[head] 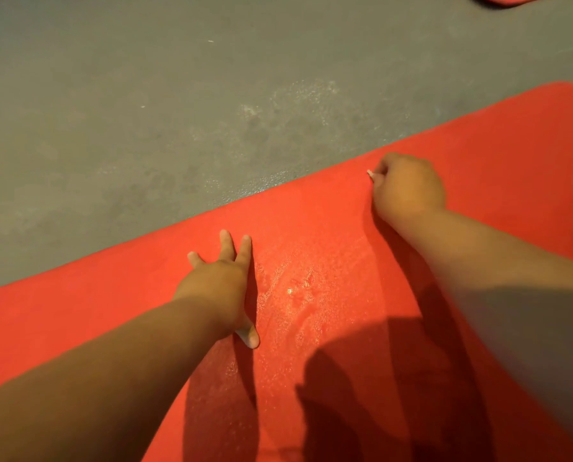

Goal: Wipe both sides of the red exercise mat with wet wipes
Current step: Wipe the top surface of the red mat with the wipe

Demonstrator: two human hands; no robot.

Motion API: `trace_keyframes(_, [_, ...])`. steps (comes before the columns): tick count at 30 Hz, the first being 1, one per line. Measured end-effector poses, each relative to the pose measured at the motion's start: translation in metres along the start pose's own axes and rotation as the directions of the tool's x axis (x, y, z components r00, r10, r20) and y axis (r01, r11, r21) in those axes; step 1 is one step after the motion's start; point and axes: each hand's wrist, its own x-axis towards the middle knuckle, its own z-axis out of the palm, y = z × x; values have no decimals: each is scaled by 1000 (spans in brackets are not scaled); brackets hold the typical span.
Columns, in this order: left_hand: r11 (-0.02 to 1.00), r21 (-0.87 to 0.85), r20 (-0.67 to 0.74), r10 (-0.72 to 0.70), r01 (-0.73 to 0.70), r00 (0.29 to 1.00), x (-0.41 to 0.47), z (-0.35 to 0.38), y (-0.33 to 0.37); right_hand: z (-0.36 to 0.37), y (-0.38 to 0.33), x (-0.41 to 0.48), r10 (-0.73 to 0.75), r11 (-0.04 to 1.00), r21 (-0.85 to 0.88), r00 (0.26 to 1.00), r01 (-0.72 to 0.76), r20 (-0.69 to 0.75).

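Red mat (pixel 311 228) flat, wet-streaked centre; right hand (pixel 408 188) grips wipe (pixel 370 173).

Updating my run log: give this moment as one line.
left hand flat on mat | right hand grips wipe near far edge | wet sheen between hands

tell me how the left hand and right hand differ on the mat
The left hand is flat, fingers straight and spread; the right hand is curled, seemingly round a wipe, only a white tip showing. The left hand is nearer the person; the right hand reaches close to the far edge. Both rest on the red mat.
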Motion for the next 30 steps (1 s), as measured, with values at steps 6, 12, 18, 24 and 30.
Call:
trace_keyframes(6, [1000, -2, -11, 10, -11, 1000, 1, 1, -1, 20, -95, -101, -567, 820, 213, 805, 532, 175])
trace_keyframes(12, [1000, 12, -2, 14, -14, 1000, 2, -1, -1, 12, -32, 3, -146, 989, 26, 989, 145, 38])
trace_keyframes(18, [999, 24, -13, 23, -23, 1000, 2, -1, 0, 28, -88, -28, -272, 961, -15, 958, 275, 94])
trace_keyframes(24, [999, 35, -21, 28, -27, 999, 2, -1, 0, 22, -66, -6, -315, 946, -39, 939, 323, 138])
trace_keyframes(30, [998, 47, -43, 31, -29, 999, 5, 0, 0, 16, -45, -32, -310, 942, -103, 945, 320, 103])
